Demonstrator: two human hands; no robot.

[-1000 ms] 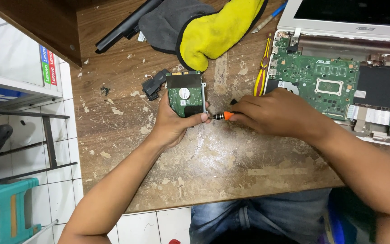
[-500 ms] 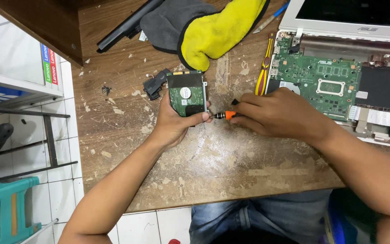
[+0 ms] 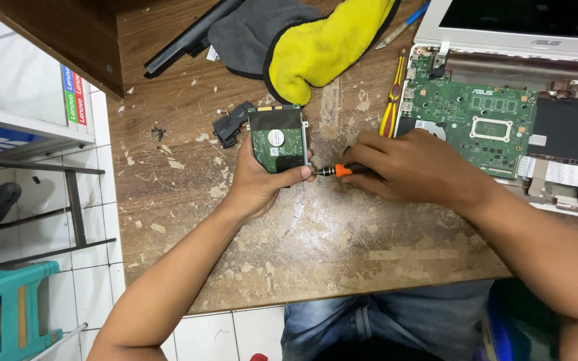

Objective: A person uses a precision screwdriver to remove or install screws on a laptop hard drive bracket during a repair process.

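The step in hand looks like loosening a side screw of a laptop hard drive (image 3: 277, 139) in its metal bracket, which lies circuit-board side up on the worn wooden workbench (image 3: 316, 254), at about 11 o'clock from the middle of the view. The left hand (image 3: 257, 182) cups the drive from below — thumb pressed along its near edge, the other fingers wrapped under and around the left side, out of sight. The right hand (image 3: 415, 164) comes in from 3 o'clock, its fingers closed together around a small orange-collared screwdriver (image 3: 338, 171) whose tip meets the drive's lower right edge. A black plastic part (image 3: 231, 123) lies just beside the drive at its 9 o'clock; a grey-and-yellow glove (image 3: 302, 43) sits at 12 o'clock, and the opened laptop (image 3: 503, 113) with its green motherboard bare lies at 2 o'clock, yellow-handled pliers (image 3: 393, 100) resting along its left edge. The next move, as I judge it, calls for keeping the tip seated square in the screw head while the left hand braces the drive against twisting — whether the screw is already free cannot be told.
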